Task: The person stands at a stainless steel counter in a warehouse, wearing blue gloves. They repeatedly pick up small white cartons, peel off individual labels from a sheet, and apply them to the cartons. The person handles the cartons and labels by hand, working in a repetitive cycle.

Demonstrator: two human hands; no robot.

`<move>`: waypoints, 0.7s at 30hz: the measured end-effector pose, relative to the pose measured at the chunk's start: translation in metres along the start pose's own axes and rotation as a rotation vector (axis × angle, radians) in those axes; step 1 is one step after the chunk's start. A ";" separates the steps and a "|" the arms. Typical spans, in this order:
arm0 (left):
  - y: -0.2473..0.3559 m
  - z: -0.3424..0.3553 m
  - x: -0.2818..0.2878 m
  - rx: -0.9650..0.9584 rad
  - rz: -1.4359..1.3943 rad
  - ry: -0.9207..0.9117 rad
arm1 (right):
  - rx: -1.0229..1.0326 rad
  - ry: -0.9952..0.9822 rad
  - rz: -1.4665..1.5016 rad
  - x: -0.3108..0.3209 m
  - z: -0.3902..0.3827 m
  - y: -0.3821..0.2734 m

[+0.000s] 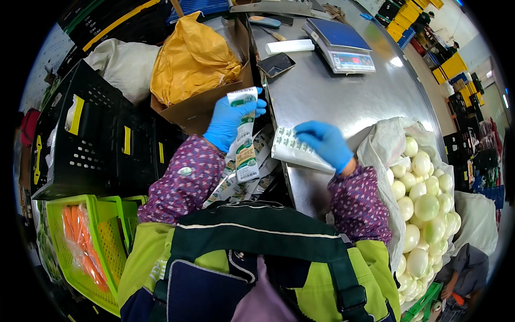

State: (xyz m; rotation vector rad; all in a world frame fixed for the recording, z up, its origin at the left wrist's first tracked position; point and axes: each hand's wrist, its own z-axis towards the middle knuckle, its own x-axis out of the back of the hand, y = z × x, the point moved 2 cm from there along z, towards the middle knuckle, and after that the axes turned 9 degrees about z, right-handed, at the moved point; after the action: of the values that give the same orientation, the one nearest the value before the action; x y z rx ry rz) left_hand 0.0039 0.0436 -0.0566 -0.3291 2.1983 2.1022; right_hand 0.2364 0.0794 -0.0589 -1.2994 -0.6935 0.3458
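My left hand (224,126), in a blue glove, is closed around a long white packaging strip (246,155) with green prints and barcodes. The strip hangs down in front of my body. Below it lies a pile of similar printed packaging (225,188), partly hidden by the strip and my clothing. Over the steel table's (354,99) near left edge, my right hand (327,145), also in a blue glove, has its fingers bent onto a white sheet-like package (287,145) with rows of small green print. My right fingertips pinch or press its upper part.
A digital scale (348,61), a phone (276,65) and a white roll (289,46) lie farther back. On the right stands a sack of peeled onions (418,206). To the left are black crates (91,139), a carton with a yellow bag (193,64), and bagged carrots (83,241) in a green basket.
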 end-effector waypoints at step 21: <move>-0.099 0.021 -0.031 0.138 0.361 0.016 | 0.004 0.042 -0.325 0.040 0.004 0.059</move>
State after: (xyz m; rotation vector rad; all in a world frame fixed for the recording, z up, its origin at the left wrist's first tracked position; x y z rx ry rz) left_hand 0.0531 0.0640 -0.1480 0.0685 2.5572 2.0916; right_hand 0.2725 0.1213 -0.1037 -1.1637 -0.8523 0.0558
